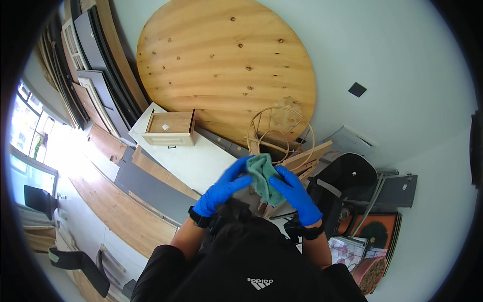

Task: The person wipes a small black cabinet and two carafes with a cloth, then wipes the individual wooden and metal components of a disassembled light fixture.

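Both hands wear blue gloves and hold a crumpled green cloth [265,179] between them, close to my chest. My left hand [225,185] grips the cloth's left edge with its fingers and thumb. On the other side my right hand [295,193] has its fingers and thumb on the cloth's right edge. Beyond the cloth stands a round rattan frame [281,137]. A cream-fronted wooden drawer [169,128] lies on a white panel [200,160] ahead and to the left of my hands.
A large round wooden tabletop [226,68] leans on the wall. Stacked boards [105,71] stand at the upper left, and a long wooden board [120,211] lies at the left. A black chair [347,171], framed pictures [377,230] and a pink planter [371,275] are at the right.
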The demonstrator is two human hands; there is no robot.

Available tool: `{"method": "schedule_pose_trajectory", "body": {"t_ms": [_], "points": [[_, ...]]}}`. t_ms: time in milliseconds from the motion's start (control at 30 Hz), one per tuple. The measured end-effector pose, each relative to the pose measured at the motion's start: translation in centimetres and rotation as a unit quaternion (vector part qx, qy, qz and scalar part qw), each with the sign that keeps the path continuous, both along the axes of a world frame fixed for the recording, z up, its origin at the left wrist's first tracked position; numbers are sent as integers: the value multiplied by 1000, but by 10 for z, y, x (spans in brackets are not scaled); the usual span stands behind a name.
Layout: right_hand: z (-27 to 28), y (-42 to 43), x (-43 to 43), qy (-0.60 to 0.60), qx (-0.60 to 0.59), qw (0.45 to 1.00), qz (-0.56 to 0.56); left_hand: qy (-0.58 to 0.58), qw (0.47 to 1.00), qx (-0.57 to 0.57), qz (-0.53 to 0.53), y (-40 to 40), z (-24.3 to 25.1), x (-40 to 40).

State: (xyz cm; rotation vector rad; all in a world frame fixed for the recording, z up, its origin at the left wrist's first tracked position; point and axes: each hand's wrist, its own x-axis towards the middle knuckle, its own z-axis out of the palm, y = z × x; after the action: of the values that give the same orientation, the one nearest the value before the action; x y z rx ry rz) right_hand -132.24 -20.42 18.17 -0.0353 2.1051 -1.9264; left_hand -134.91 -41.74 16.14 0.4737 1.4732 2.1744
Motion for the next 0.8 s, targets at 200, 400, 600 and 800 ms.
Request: {"method": "schedule_pose_trajectory", "body": {"t_ms": [200, 400, 600, 800], "points": [[8, -15, -28, 121, 87, 987, 57, -24, 999, 23, -6, 11, -5, -27], [5, 14, -60, 49, 195, 979, 34, -31, 975, -196, 96, -62, -69, -81], [-15, 34, -114, 59, 278, 959, 3, -106, 949, -122, 271, -92, -87, -135], [-63, 60, -169, 77, 341, 935, -64, 101, 900, -342, 250, -87, -155, -186]]}}
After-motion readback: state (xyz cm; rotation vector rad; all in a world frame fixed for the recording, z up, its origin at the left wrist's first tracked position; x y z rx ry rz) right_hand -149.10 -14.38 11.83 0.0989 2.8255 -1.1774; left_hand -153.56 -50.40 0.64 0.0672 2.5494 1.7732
